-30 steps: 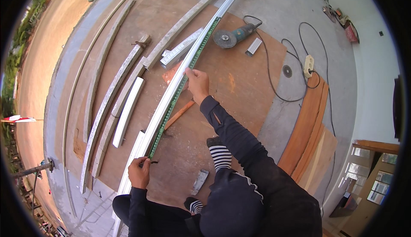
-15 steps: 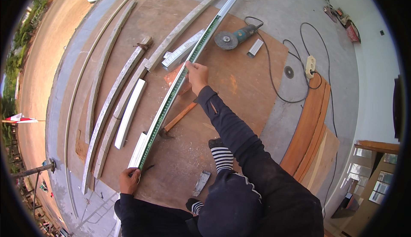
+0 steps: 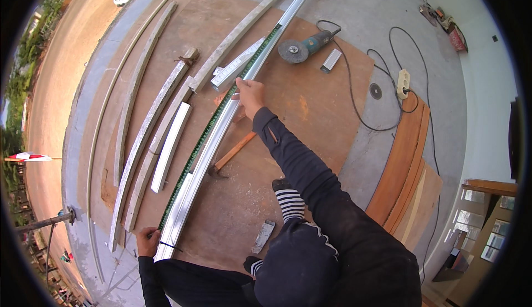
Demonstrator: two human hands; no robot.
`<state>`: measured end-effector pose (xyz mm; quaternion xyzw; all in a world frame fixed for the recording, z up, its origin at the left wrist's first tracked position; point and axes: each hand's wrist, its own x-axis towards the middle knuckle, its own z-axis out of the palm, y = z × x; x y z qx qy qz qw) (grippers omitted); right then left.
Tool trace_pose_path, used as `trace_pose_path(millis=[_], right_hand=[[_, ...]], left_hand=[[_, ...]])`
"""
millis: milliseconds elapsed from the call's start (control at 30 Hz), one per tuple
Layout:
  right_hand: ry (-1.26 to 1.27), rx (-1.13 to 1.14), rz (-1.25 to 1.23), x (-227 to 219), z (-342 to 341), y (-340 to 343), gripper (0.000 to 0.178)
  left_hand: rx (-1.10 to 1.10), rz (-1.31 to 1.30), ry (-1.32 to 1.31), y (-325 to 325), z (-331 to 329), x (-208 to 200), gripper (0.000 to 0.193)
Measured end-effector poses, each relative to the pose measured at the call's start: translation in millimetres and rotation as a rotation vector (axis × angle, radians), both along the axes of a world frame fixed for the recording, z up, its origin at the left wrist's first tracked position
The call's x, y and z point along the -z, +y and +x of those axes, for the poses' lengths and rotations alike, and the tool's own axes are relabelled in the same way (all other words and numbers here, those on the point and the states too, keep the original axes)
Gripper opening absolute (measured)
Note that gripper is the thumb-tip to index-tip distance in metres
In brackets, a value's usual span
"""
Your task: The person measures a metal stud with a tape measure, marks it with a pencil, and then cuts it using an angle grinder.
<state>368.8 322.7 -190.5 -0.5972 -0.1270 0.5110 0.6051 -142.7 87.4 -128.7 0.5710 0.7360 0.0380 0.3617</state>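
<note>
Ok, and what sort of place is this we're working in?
Probably a building site or makeshift workshop: in view are a teal angle grinder, an orange-handled hammer and a long silvery bar.

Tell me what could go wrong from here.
The green measuring tape, pinched by the left hand and right hand, runs along the left edge of the pale metal bar; it could slip or skew, spoiling a reading.
The angle grinder lies on the board with its disc exposed; a knock might damage it.
A foot in a striped sock, no shoe visible, might get hurt on the hammer nearby.
</note>
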Motion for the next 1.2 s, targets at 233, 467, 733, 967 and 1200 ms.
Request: trace_pose_path(millis=[233, 467, 733, 967, 1200], right_hand=[[-0.073, -0.028, -0.058, 5, 11, 2, 0.025], [-0.126, -0.027, -0.056, 11, 12, 5, 0.025], [-0.515, 0.127, -0.138, 34, 2, 4, 0.042], [-0.516, 0.311, -0.138, 53, 10, 3, 0.050], [-0.099, 0.060, 0.003, 36, 18, 1, 0.028]], left_hand=[[-0.052, -0.017, -0.022, 3, 26, -4, 0.021], [-0.052, -0.001, -0.008, 4, 23, -2, 0.020], [-0.028, -0.004, 0.013, -1, 18, 12, 0.022], [0.032, -0.026, 0.029, 9, 26, 24, 0.024], [0.031, 0.006, 0.027, 5, 23, 19, 0.022]])
